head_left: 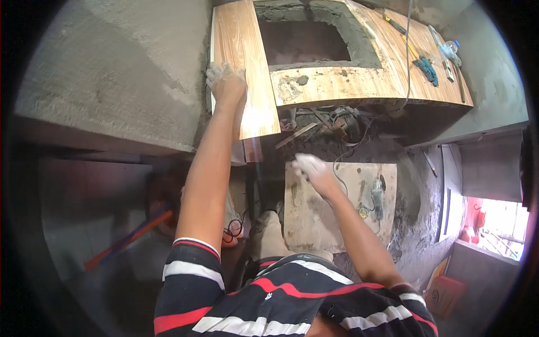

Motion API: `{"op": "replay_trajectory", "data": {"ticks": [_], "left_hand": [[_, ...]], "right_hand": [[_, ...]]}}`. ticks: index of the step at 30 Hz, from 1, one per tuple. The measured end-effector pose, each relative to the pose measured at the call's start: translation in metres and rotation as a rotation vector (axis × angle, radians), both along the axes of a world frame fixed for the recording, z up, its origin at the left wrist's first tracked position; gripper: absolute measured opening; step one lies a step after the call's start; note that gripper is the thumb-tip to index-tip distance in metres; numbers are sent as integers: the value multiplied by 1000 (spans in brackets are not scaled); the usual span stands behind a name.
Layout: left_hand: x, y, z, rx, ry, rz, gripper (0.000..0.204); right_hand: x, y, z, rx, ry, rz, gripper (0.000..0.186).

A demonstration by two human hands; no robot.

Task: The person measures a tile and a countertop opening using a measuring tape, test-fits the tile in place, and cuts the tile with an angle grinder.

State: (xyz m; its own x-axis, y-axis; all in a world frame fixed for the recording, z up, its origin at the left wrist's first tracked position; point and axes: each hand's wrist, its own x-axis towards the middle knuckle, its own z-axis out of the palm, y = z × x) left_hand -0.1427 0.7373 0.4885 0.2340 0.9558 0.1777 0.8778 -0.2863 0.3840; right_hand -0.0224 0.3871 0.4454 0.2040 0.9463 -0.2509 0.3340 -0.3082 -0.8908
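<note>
My left hand (227,82), its fingers coated in grey dust, lies on a narrow wood-grain panel (255,101) along the wall. The fingers are spread and slightly bent near the panel's left edge. This panel overhangs the front of a wood-grain countertop (331,84), which has a rectangular opening (306,42) rimmed with wet grey mortar. My right hand (314,173), whitened with dust, hangs in the air above a wooden board (314,224) on the floor. Its fingers are loosely bent and apart, and I see nothing in them.
An angle grinder (378,199) with a cord lies on the floor board. Atop the counter's right side are a yellow-handled hammer (396,24), a blue-green glove (428,72) and a spirit level (448,68). Scrap (320,121) fills the space under the counter. A red box (445,295) stands lower right.
</note>
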Motion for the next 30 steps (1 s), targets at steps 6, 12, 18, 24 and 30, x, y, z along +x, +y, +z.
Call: {"op": "replay_trajectory", "data": {"ticks": [6,12,18,24,30], "left_hand": [[-1,5,-10,156,57,6,66],[3,5,-3,68,48,-21,66],[-5,15,-6,73,43,-10,66],[-2,16,17,-40,41,-25,72],[-2,36,28,-35,-40,-5,66]], "right_hand": [[-26,114,24,-19,907,-272,30],[-31,122,18,76,738,-334,23],[-38,125,19,73,788,-361,23],[-32,141,35,-35,796,-343,31],[-44,152,51,68,522,-364,37]]}}
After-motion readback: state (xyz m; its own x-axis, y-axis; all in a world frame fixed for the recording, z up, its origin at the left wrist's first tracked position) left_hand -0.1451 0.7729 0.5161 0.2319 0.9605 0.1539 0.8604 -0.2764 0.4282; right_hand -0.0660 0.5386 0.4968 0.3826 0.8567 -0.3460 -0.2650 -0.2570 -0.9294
